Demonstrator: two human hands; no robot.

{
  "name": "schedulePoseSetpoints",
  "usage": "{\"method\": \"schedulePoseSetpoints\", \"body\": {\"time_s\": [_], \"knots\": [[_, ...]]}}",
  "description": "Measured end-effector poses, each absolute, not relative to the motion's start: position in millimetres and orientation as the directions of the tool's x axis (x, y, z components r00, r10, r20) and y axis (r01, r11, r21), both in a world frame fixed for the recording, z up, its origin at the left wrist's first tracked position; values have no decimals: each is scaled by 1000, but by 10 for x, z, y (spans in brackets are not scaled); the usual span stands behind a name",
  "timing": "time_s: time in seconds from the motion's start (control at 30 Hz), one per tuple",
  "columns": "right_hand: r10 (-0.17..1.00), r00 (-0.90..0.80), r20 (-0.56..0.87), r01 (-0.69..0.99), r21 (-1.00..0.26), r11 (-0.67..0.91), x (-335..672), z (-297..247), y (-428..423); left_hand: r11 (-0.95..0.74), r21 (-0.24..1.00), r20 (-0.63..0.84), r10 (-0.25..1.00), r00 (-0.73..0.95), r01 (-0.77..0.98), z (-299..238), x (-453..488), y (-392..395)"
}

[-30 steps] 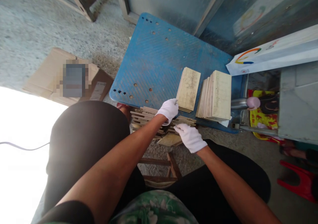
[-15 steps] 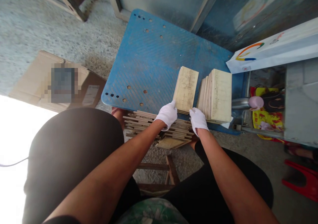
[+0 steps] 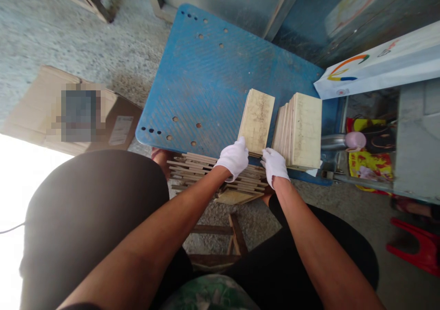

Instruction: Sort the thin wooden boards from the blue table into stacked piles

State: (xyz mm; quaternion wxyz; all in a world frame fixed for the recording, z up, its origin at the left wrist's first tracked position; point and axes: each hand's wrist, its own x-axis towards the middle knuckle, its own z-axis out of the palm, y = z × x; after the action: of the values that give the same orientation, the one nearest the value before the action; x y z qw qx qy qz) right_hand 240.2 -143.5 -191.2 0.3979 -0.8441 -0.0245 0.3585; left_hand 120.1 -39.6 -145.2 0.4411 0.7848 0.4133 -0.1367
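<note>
In white gloves, both my hands are at the near end of a low stack of wooden boards (image 3: 258,117) on a blue plastic platform (image 3: 202,90). My left hand (image 3: 234,157) grips its near left corner, one finger stretched along the left edge. At the near right corner, my right hand (image 3: 274,164) pinches the stack's edge, with its fingertips partly hidden. Close on the right stands a taller stack of boards (image 3: 307,131), its left part fanned and leaning. Below the platform's front edge, crisscrossed thin boards (image 3: 192,168) lie partly behind my left wrist.
A white paper bag (image 3: 378,64) lies at the platform's far right. Beside it are a metal flask with a pink lid (image 3: 355,141) and a yellow-red packet (image 3: 371,165). A cardboard box (image 3: 44,108) sits on the floor at left, a red stool (image 3: 412,246) at lower right.
The view has shifted slightly. My left hand has edged a little to the right along the near end of the low stack. Both stacks stay in place.
</note>
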Motion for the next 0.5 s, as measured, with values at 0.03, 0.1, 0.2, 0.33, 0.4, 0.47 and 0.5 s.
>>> {"method": "schedulePoseSetpoints", "body": {"time_s": [0.03, 0.1, 0.2, 0.33, 0.4, 0.47, 0.5], "knots": [[305, 743, -596, -272, -684, -677, 2385, -1879, -1420, -265, 582, -578, 531, 620, 769, -1461, 1200, -397], [269, 742, -614, -316, -675, -666, 2354, -1813, -1388, -252, 592, -571, 540, 619, 766, -1480, 1199, -398], [223, 738, -637, -398, -678, -618, 2322, -1737, -1344, -203, 615, -552, 580, 600, 762, -1498, 1199, -390], [185, 732, -655, -486, -693, -532, 2309, -1679, -1321, -60, 662, -532, 665, 525, 747, -1515, 1201, -327], [170, 744, -646, -501, -708, -498, 2319, -1656, -1326, 44, 669, -559, 687, 464, 742, -1531, 1206, -274], [175, 757, -629, -507, -735, -450, 2342, -1636, -1332, 174, 684, -602, 683, 414, 708, -1548, 1221, -222], [185, 756, -628, -519, -746, -417, 2356, -1628, -1333, 257, 697, -628, 669, 397, 669, -1553, 1233, -200]]}}
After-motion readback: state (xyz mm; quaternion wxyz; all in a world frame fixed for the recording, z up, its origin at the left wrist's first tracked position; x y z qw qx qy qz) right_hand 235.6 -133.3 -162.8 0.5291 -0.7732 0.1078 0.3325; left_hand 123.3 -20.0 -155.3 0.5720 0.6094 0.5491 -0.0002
